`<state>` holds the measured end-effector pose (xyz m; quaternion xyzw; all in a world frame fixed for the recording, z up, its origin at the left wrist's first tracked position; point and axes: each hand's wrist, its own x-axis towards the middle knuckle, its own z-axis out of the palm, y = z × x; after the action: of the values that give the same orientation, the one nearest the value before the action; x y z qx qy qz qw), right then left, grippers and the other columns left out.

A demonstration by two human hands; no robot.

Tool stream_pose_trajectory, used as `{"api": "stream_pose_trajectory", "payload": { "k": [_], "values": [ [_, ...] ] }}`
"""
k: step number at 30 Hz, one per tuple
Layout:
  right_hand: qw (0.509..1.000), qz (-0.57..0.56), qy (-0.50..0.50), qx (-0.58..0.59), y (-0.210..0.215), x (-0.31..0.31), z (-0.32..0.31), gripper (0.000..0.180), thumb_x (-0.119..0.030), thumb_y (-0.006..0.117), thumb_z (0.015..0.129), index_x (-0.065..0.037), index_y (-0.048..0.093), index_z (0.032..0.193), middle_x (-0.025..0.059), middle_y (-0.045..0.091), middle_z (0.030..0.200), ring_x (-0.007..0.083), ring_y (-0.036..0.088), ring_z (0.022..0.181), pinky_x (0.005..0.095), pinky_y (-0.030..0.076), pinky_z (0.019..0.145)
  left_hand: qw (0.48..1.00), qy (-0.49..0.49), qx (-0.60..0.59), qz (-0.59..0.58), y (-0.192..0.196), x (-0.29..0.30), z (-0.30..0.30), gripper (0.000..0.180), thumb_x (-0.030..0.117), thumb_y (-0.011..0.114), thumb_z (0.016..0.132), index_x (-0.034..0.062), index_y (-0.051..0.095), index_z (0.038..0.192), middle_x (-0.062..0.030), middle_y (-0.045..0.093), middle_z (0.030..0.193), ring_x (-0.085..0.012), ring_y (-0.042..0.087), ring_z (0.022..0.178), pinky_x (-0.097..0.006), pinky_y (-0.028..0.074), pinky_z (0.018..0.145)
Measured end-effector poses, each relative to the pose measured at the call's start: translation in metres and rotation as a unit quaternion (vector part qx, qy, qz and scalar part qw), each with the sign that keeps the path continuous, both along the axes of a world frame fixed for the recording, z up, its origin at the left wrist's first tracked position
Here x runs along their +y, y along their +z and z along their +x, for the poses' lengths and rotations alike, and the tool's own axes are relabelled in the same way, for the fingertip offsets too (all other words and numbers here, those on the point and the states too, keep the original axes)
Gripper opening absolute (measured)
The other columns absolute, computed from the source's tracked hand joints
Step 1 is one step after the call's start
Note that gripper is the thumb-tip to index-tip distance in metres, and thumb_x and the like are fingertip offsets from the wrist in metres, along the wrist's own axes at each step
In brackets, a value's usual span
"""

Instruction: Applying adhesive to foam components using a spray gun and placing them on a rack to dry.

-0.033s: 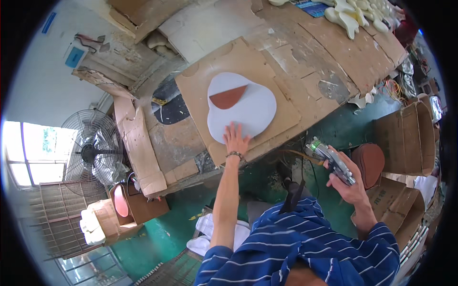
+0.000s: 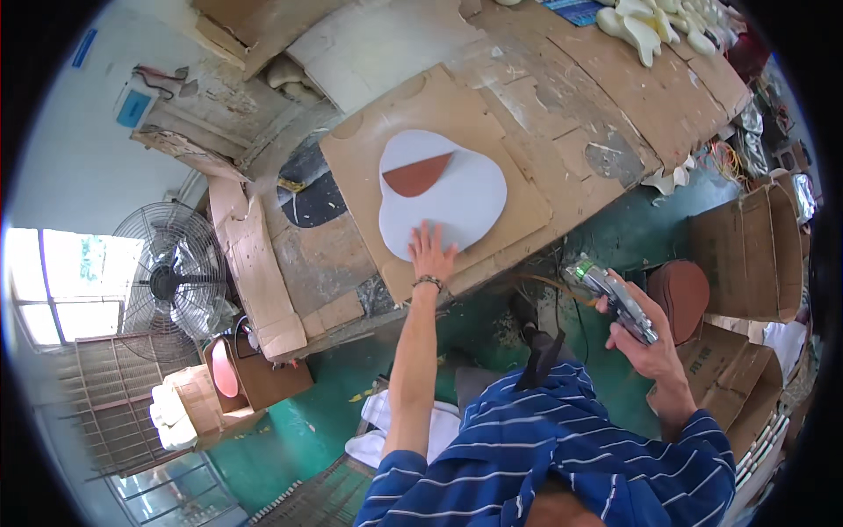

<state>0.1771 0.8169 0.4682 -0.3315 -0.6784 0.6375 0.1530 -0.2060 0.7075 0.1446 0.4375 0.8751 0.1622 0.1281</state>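
Note:
On a square of cardboard (image 2: 492,237) lies a white rounded, lobed sheet (image 2: 465,202). One edge of it is folded over, showing a reddish-brown underside (image 2: 420,176). My left hand (image 2: 430,253) rests flat with spread fingers on the sheet's near edge; a dark bracelet circles the wrist. Off the table's front edge, my right hand (image 2: 648,329) is wrapped around a silver, gun-shaped tool with a green part at its front, which looks like a spray gun (image 2: 610,294). Its nose points toward the table.
Reddish-brown rounded pieces (image 2: 683,294) are stacked right of my right hand, beside open cardboard boxes (image 2: 742,255). Cream-coloured moulded pieces (image 2: 639,31) lie at the table's far right. A large fan (image 2: 165,283) stands left. A brownish hose (image 2: 549,283) hangs below the table edge.
The view has shifted very slightly. Both hands keep the same pose, the left on the white sheet and the right around the spray gun.

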Motion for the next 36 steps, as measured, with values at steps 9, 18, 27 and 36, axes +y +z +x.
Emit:
{"api": "stream_pose_trajectory", "payload": {
  "k": [9, 18, 27, 36],
  "values": [
    [0.980, 0.145, 0.128, -0.041, 0.025, -0.007, 0.031, 0.074, -0.002, 0.078, 0.085, -0.006, 0.047, 0.152, 0.0182, 0.067, 0.114, 0.0326, 0.066, 0.095, 0.0367, 0.053, 0.086, 0.998, -0.037, -0.004, 0.053, -0.011, -0.010, -0.018, 0.073, 0.041, 0.065, 0.095, 0.0163, 0.037, 0.158, -0.0180, 0.019, 0.169, -0.0453, 0.014, 0.156, -0.064, 0.016, 0.123],
    [0.968, 0.199, 0.137, -0.066, 0.049, -0.037, 0.017, 0.071, -0.001, 0.078, 0.085, -0.006, 0.050, 0.150, 0.0186, 0.066, 0.112, 0.0319, 0.067, 0.095, 0.0368, 0.054, 0.084, 0.999, 0.020, 0.048, -0.002, 0.003, -0.038, 0.010, 0.064, 0.043, 0.066, 0.095, 0.0197, 0.048, 0.152, -0.0189, 0.031, 0.163, -0.0432, 0.024, 0.153, -0.062, 0.026, 0.120],
    [0.947, 0.304, 0.095, -0.040, 0.075, -0.032, -0.011, 0.068, 0.003, 0.076, 0.084, -0.005, 0.052, 0.148, 0.0182, 0.069, 0.109, 0.0324, 0.069, 0.094, 0.0366, 0.054, 0.083, 0.998, 0.023, 0.006, 0.063, -0.008, -0.048, -0.004, 0.058, 0.037, 0.067, 0.095, 0.0137, 0.052, 0.146, -0.0187, 0.034, 0.162, -0.0423, 0.030, 0.150, -0.059, 0.031, 0.119],
    [0.939, 0.287, 0.177, -0.070, 0.072, -0.019, -0.023, 0.069, 0.001, 0.078, 0.082, -0.006, 0.054, 0.147, 0.0180, 0.070, 0.106, 0.0364, 0.069, 0.090, 0.0394, 0.054, 0.078, 0.962, 0.167, -0.096, 0.192, -0.024, -0.157, 0.062, 0.036, 0.022, 0.066, 0.096, 0.0043, 0.065, 0.127, -0.0178, 0.068, 0.121, -0.0360, 0.065, 0.114, -0.045, 0.051, 0.096]
  ]
}}
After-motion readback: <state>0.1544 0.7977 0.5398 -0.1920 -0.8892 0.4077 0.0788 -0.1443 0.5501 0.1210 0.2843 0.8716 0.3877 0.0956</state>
